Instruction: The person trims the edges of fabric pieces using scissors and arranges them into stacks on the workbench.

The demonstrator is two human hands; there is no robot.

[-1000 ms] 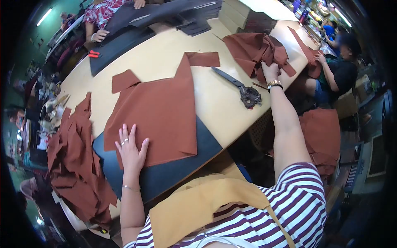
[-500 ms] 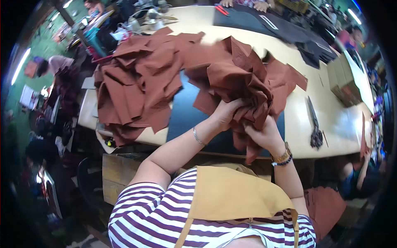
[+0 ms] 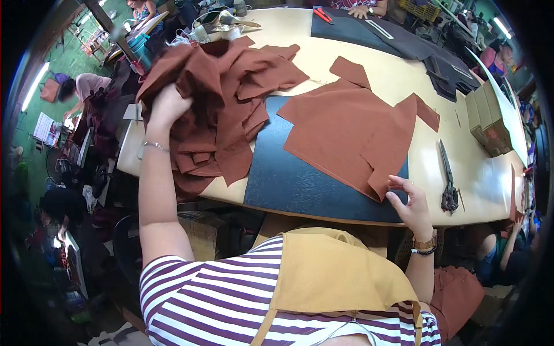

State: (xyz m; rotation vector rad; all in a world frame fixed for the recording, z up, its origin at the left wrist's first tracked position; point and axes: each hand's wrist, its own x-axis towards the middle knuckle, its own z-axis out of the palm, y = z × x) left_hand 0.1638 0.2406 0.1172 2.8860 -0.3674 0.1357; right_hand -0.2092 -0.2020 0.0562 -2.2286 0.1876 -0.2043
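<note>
My left hand is wrapped round a bunched piece of reddish-brown cloth above a heap of the same cloth at the table's left. The heap lies in loose, overlapping folds. My right hand is open, thumb and fingers apart, beside the near corner of a brown cloth piece. Whether a fingertip touches that corner I cannot tell. This piece lies spread mostly over a dark blue mat, with its right side and far end reaching onto the tabletop and one edge folded.
Large scissors lie right of the mat on the pale table. A cardboard box stands at the right edge. Across the table, a person's hand rests near dark cloth and a red-handled tool.
The bunched cloth both hands held in the middle has parted. My left hand has carried some to the left heap; one piece now lies spread out. My right hand has let go and moved right.
</note>
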